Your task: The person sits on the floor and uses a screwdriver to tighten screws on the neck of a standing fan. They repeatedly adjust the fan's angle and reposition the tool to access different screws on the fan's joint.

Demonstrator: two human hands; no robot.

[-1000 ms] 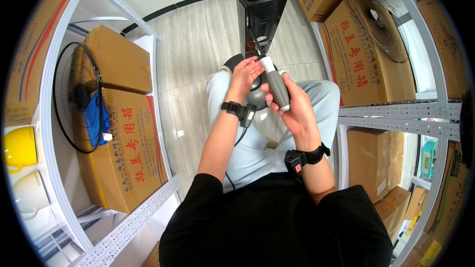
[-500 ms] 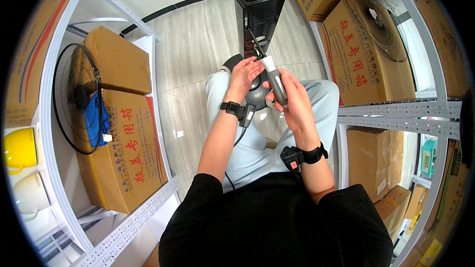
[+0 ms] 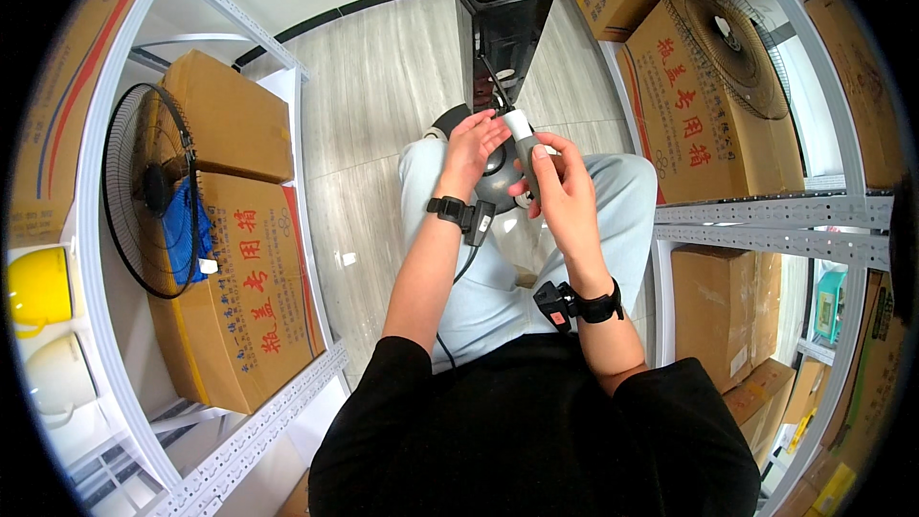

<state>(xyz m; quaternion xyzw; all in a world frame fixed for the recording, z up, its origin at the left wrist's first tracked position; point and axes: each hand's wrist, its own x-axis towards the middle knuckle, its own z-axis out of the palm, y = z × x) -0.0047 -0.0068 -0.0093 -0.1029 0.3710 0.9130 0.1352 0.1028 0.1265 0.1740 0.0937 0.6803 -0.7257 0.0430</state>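
Head view, the single one: the grey-and-white tool point(image 3: 526, 147), apparently a screwdriver, is seen pointed up and away at the foot of the black column point(image 3: 503, 38), above the round base point(image 3: 493, 193) between the knees. Its handle is clamped by the right hand point(image 3: 569, 193). Over the last second that hand has been rolled: first held palm up beneath the handle, it is now turned with its back uppermost, the thumb laid over the grey part and more of the handle covered. The white collar has hardly been shifted. From this, a twist of the handle or a changed hold is judged likely; whether the tip was turned too cannot be told. The left hand point(image 3: 471, 148) has been kept nearly in place, its fingers stretched close to the collar; whether anything is pinched there cannot be told. No change is noted in the cartons point(image 3: 258, 297) on the shelving point(image 3: 230, 455) alongside.
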